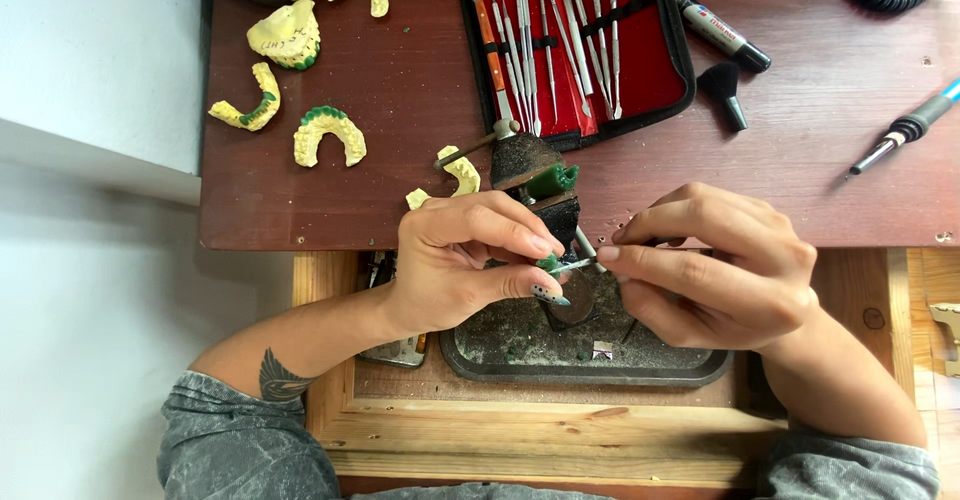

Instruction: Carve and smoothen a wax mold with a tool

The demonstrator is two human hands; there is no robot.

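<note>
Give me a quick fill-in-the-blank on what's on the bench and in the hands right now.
1. The left hand pinches a small piece of ____ wax.
2. The right hand holds a thin metal ____ to it.
3. The open tool case has a ____ lining.
4. The yellow dental casts lie to the ____ of the case.

Missing words: green; tool; red; left

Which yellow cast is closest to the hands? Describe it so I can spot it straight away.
Start at the open red instrument case at the top of the brown table. Drop to the dark round stand below it. Just left lies a small curved yellow cast, above the left hand; unlike the larger casts further left, it shows no green wax.
</note>
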